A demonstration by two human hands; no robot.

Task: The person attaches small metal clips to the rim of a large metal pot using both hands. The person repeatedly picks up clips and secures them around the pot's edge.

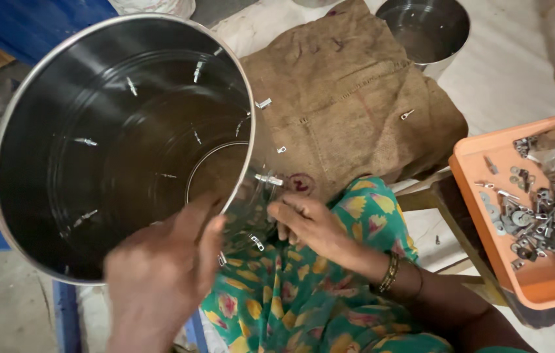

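Steel drum (48,150) rim (hands (160,274) gripping)

A pale floor (519,72) carries the work. On it, at twelve o'clock, lies a brown burlap sack (342,98), with a small steel pot (427,26) at one o'clock. A wooden stool (444,202) at four o'clock bears an orange tray (480,196) of metal fittings (525,222).

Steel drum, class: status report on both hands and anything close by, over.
Left hand reaching inside steel drum, on its near wall. Right hand outside, fingers on drum's outer wall. Burlap sack behind; orange tray of small metal hardware to the right.
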